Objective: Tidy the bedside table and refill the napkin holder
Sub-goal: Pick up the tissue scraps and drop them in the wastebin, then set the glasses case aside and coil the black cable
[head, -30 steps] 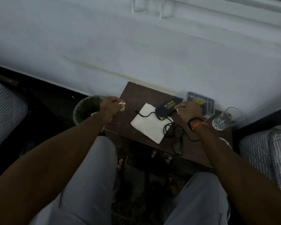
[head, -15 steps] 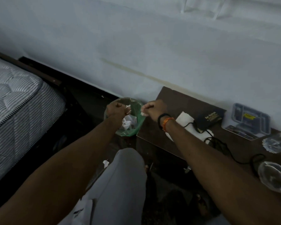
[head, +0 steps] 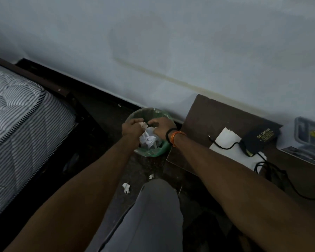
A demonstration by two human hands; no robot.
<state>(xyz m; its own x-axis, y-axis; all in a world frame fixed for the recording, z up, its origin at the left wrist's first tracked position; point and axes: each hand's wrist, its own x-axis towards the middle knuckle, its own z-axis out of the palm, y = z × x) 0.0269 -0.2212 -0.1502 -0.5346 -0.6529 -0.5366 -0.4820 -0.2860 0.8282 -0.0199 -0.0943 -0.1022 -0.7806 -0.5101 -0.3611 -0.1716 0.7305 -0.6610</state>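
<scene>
Both my hands hover over the green-lined waste bin, which stands on the floor left of the dark wooden bedside table. My left hand pinches a small white paper scrap at its fingertips. My right hand, with a black and an orange band at the wrist, has its fingers curled downward beside that scrap; what they enclose is hidden. Crumpled white paper lies inside the bin. On the table a white napkin lies flat.
A black glasses case and a black cable lie over the napkin, with a clear plastic box further right. Two paper scraps lie on the floor by my knee. A striped mattress fills the left side.
My view has swung left toward the bin. Both hands travelled from the table to above the bin opening and now sit close together, each having carried a small white scrap.
</scene>
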